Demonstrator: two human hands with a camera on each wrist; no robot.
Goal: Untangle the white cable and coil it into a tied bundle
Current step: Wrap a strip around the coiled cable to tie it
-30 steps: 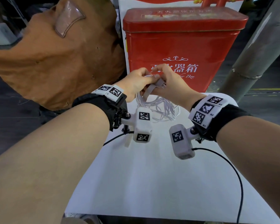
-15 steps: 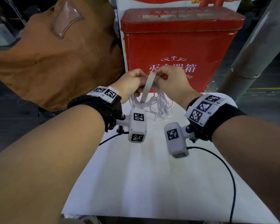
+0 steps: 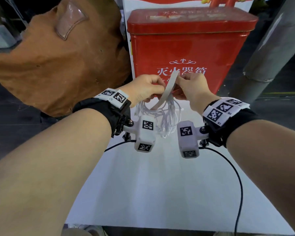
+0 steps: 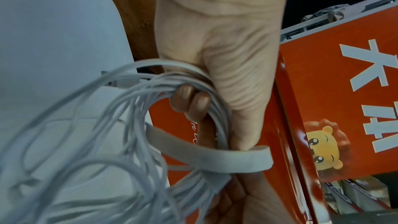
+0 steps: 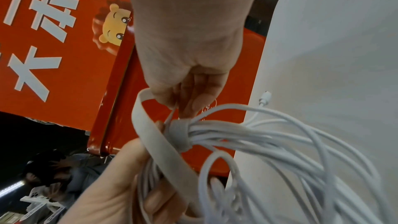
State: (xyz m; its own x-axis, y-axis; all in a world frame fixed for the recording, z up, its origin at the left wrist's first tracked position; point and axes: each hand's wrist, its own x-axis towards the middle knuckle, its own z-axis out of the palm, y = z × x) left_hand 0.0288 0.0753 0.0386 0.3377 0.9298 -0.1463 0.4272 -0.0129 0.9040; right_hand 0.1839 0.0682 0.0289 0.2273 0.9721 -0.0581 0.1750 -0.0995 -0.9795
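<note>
- Head view: both hands were raised over the far end of the white counter (image 3: 160, 184), just in front of a red tin box (image 3: 187, 48). Left hand (image 3: 143, 90) was curled round the gathered top of the white cable (image 3: 167, 120); its loops hung down betw. the wrists, lowest ones near or on the counter, can't tell which. Right hand (image 3: 192, 87) pinched the upper end of a flat grey-white strap (image 3: 167, 90) that ran down diagonally to the bundle.
- Left wrist view: left hand (image 4: 219, 40) fingers (image 4: 183, 94) were hooked through the coil, gripping many turns of cable (image 4: 120, 125) at once. The strap (image 4: 215, 154) crossed under the thumb and already went round the gathered strands.
- Right wrist view: right hand (image 5: 187, 54) had thumb and fingers closed on the strap (image 5: 150, 134) end, pulling it up and away from the coil. One tight wrap of strap (image 5: 180, 134) cinched the cable (image 5: 269, 142) strands. A plug end (image 5: 264, 98) stuck out loose beside the counter (image 5: 333, 57) edge.
- Step, as I judge it: untangling and coiling done; tying in progress, approx. last stage.
- Next move prob. needs the right hand to carry the free strap round the bundle again under tension and press it onto itself, while the left hand keeps the loops pinched so they don't spring apart. The loose plug end may want tucking in.
</note>
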